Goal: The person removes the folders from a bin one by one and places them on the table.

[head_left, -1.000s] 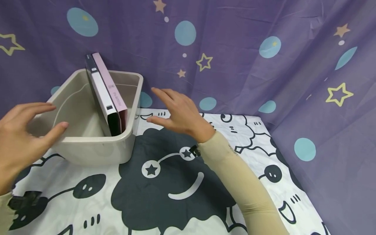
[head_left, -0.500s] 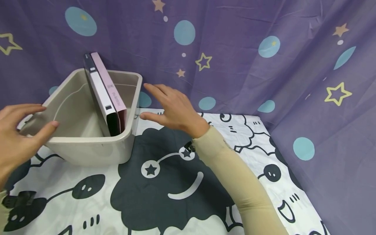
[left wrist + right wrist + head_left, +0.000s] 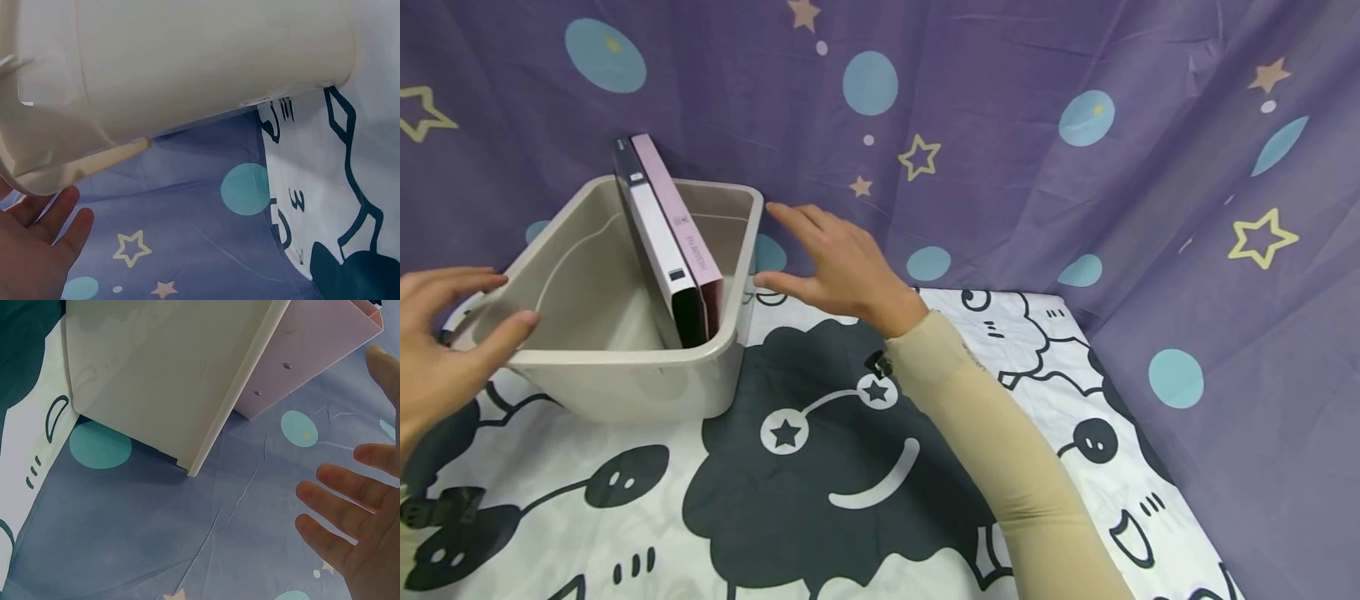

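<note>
A beige plastic bin (image 3: 640, 385) stands at the left of the head view. Two file binders lean upright inside it, a black one with a white spine label (image 3: 655, 237) and a pink one (image 3: 679, 218), both rising above the rim. My left hand (image 3: 445, 337) is at the bin's left side, thumb and fingers spread apart; in the left wrist view its fingertips (image 3: 67, 199) lie right at the rim. Beside the bin's right rim is my right hand (image 3: 850, 267), fingers extended. The right wrist view shows that hand (image 3: 365, 519) apart from the pink binder.
A white cloth with dark cartoon sheep (image 3: 835, 467) covers the table under the bin. Purple curtain (image 3: 985, 167) with stars and spots hangs close behind the bin and along the right side.
My left hand has moved left, from over the bin's front left corner to its left rim. My right hand has shifted left and slightly up, closer to the right rim. The binders stay put.
</note>
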A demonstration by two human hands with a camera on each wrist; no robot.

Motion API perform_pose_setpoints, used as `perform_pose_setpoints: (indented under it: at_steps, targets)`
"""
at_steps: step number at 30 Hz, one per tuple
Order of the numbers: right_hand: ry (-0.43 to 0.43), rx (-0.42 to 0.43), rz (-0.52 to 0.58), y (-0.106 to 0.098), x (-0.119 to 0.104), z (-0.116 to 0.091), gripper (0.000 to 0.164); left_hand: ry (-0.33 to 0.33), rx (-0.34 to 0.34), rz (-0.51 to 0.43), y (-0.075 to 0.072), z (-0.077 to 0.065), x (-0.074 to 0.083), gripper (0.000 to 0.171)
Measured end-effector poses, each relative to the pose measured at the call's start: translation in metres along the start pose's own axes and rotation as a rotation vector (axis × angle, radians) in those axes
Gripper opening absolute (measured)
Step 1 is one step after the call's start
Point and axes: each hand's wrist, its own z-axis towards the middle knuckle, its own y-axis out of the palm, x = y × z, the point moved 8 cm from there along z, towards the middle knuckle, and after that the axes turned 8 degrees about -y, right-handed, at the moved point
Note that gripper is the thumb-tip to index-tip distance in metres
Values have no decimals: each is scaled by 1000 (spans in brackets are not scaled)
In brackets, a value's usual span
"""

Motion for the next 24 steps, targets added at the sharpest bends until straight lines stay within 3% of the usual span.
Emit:
perform_pose_setpoints:
  at_steps: [8, 15, 20, 24]
  targets:
    - [17, -28, 24, 0, -3, 9, 83, -80, -10, -44, 1, -1, -8, 41]
    - [35, -92, 64, 5, -7, 15, 82, -134, -36, 22, 4, -3, -12, 43]
    - [32, -117, 51, 7, -10, 18, 82, -240, -104, 67, 9, -6, -15, 50]
    - [28, -120, 53, 9, -12, 19, 81, -266, -104, 58, 10, -5, -19, 52]
